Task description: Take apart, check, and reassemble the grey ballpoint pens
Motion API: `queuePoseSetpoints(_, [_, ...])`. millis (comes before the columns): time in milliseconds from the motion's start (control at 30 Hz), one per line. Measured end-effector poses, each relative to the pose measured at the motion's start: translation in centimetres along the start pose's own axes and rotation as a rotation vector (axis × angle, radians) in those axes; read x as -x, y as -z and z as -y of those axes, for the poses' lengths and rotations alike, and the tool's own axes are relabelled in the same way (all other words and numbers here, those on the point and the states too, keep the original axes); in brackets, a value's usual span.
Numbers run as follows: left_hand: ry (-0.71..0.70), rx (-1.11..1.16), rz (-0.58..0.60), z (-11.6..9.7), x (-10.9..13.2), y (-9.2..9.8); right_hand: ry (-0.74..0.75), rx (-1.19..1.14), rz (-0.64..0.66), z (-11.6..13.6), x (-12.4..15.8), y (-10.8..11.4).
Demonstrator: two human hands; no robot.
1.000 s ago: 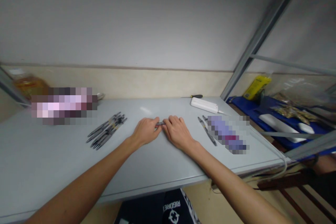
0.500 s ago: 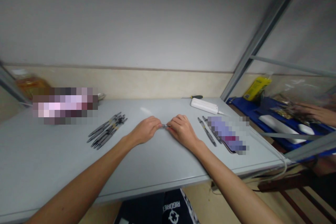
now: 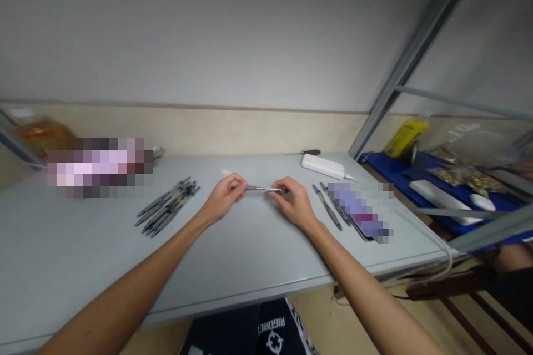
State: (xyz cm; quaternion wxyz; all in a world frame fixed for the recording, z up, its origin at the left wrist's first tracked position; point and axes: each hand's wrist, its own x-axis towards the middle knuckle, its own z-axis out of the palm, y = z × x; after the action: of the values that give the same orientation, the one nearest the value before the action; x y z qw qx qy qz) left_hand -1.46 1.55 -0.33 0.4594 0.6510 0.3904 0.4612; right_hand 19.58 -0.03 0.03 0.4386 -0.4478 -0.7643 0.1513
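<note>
Between my two hands a pen [image 3: 265, 189] is held level above the table, with a thin, pale length showing in its middle. My left hand [image 3: 227, 195] pinches its grey end. My right hand [image 3: 293, 198] has fingers closed around the darker right end, which is partly hidden. To the left lies a pile of several grey pens [image 3: 169, 208], all slanting the same way. On the right, a grey pen [image 3: 328, 208] lies by itself, and another pen [image 3: 339, 205] rests against a blurred purple item [image 3: 358, 208].
Toward the back right of the grey table [image 3: 233, 266] sit a white power strip [image 3: 322, 166] and a screwdriver [image 3: 310, 152]. A blurred pink item [image 3: 100, 166] and an amber bottle [image 3: 45, 138] stand left. Beyond the metal frame, a blue surface holds a yellow packet [image 3: 406, 137] and bagged small parts [image 3: 483, 180].
My hands have drawn apart and lifted slightly, so more of the pen shows between them. At the far right, another person's hand has left the bagged parts.
</note>
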Motion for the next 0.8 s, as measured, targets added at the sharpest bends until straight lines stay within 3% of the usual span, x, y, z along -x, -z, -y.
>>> queuePoseSetpoints(267, [0.072,0.171,-0.099,0.36,-0.04,0.02,-0.291,-0.19,0.17,0.35,0.01,0.14])
queuePoseSetpoints(500, [0.103,0.211,-0.093,0.19,-0.03,-0.19,-0.313,-0.479,0.07,-0.27,-0.36,0.18])
queuePoseSetpoints(700, [0.104,0.203,-0.127,-0.12,-0.09,-0.18,-0.385,-0.409,0.147,-0.57,-0.39,0.17])
queuePoseSetpoints(800, [0.102,0.223,-0.136,-0.03,-0.17,-0.16,-0.378,-0.444,0.124,-0.4,-0.36,0.25])
